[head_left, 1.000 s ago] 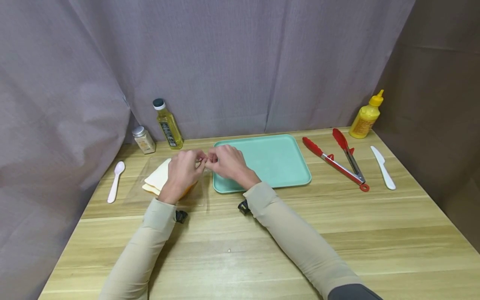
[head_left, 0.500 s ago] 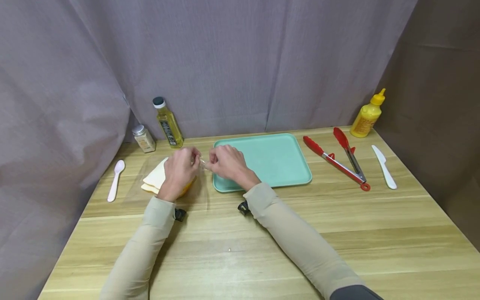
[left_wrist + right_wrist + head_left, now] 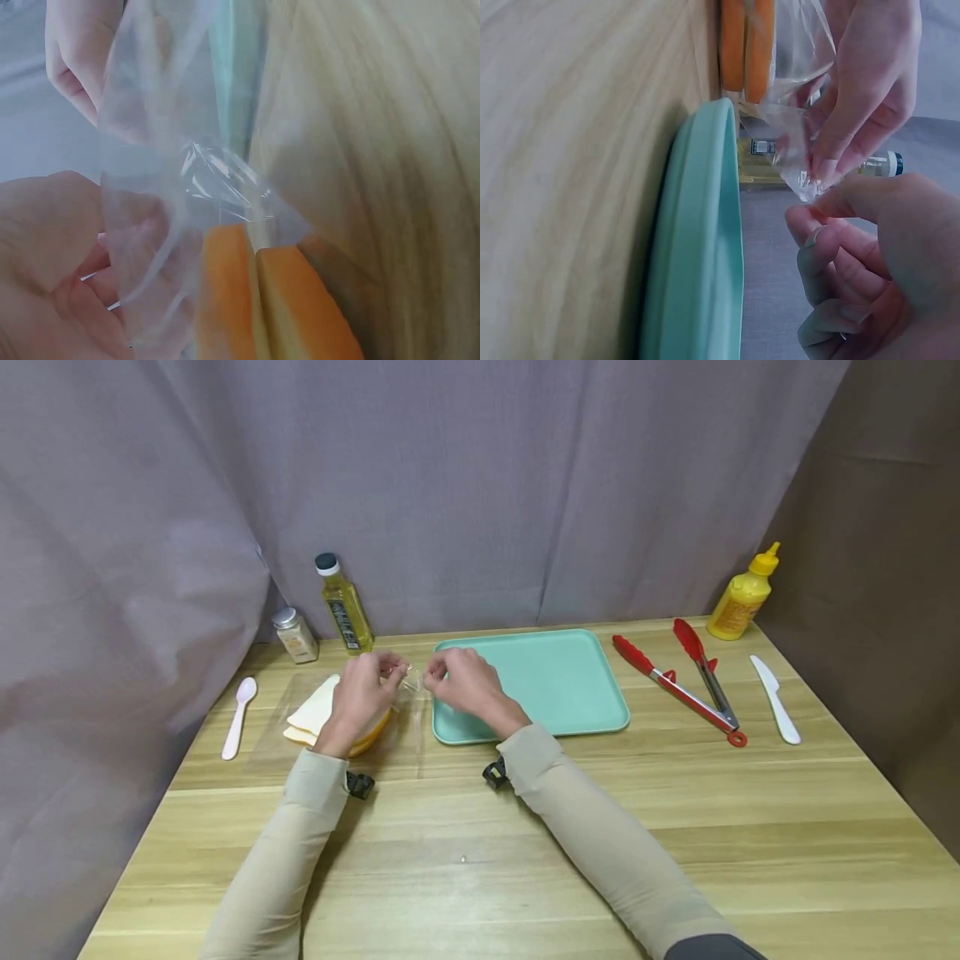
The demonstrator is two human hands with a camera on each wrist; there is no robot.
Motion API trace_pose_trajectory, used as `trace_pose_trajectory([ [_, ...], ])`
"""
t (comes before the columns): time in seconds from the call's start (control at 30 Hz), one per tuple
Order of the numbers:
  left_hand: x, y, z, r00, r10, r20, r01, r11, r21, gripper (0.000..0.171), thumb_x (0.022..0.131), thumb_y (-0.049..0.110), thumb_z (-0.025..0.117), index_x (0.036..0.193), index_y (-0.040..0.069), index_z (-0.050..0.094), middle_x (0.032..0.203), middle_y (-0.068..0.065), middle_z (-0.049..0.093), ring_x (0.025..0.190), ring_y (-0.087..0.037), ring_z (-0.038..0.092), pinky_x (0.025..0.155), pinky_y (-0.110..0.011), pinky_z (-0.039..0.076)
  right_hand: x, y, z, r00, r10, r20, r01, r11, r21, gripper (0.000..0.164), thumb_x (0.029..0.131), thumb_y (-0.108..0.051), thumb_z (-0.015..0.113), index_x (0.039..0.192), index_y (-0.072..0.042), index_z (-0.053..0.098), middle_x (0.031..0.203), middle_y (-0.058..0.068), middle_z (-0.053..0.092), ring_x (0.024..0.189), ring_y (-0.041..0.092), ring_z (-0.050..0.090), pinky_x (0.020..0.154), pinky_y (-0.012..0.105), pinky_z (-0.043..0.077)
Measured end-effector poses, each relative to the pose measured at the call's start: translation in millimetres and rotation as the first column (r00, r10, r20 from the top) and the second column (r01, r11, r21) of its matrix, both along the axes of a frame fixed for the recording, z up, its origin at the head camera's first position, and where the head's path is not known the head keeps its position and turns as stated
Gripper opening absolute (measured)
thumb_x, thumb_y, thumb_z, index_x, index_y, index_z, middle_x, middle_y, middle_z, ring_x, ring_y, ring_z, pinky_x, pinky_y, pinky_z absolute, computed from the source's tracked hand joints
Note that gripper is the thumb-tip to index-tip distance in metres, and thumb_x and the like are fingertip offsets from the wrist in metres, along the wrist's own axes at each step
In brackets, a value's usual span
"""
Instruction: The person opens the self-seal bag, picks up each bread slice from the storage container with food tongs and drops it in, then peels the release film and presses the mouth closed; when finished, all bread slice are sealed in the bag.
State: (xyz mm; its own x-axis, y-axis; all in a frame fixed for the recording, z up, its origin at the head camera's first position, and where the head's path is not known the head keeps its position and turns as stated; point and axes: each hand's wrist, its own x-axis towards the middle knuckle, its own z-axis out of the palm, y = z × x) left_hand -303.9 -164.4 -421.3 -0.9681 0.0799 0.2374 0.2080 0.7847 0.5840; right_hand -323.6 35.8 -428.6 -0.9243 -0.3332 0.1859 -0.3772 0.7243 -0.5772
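Two slices of bread (image 3: 314,709) with orange crusts lie inside a clear plastic bag (image 3: 401,752) at the left of the table. My left hand (image 3: 362,695) reaches over the bread and pinches the bag's mouth between thumb and fingers. Just to the right, my right hand (image 3: 471,685) pinches the tip of the same mouth, over the left end of a mint green tray (image 3: 543,681). A short stretch of crinkled film spans the gap between the hands. In the left wrist view, the crusts (image 3: 292,300) show through the film. The left hand partly covers the bread in the head view.
Left of the bread lies a pink spoon (image 3: 238,718). Behind it stand a spice jar (image 3: 296,635) and an oil bottle (image 3: 347,610). On the right are red-tipped tongs (image 3: 686,693), a white knife (image 3: 776,700) and a yellow squeeze bottle (image 3: 738,602). A grey curtain (image 3: 450,493) hangs behind.
The hands, touching one second ago, have drawn apart a little, with crinkled plastic now visible between them. The head view has shifted slightly. The bread stays in its place.
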Motion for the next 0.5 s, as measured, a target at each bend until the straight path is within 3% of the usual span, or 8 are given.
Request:
trace_pose_trajectory([
  [0.23, -2.1, 0.3, -1.4, 0.999, -0.035, -0.003, 0.035, 0.997, 0.063, 0.012, 0.104, 0.019, 0.071, 0.11, 0.013, 0.079, 0.105, -0.008, 0.083, 0.096, -0.028, 0.08, 0.085, -0.047, 0.063, -2.0, 4.7, 1.9, 0.999, 0.004, 0.034, -0.001, 0.998, -0.07, 0.009, 0.102, -0.028, 0.07, 0.103, -0.023, 0.078, 0.098, -0.009, 0.079, 0.071, 0.01, 0.069, 0.062, 0.032, 0.055],
  [0.5, -2.5, 2.2, -2.6, 0.998, -0.062, -0.026, 0.063, 0.996, 0.057, 0.009, 0.104, 0.019, 0.072, 0.109, 0.013, 0.077, 0.104, -0.008, 0.084, 0.097, -0.028, 0.08, 0.089, -0.047, 0.062, -4.1, 8.3, -1.0, 0.999, 0.005, 0.05, 0.0, 0.995, -0.102, 0.011, 0.102, -0.027, 0.07, 0.108, -0.023, 0.078, 0.099, -0.007, 0.079, 0.057, 0.01, 0.069, 0.059, 0.032, 0.054],
])
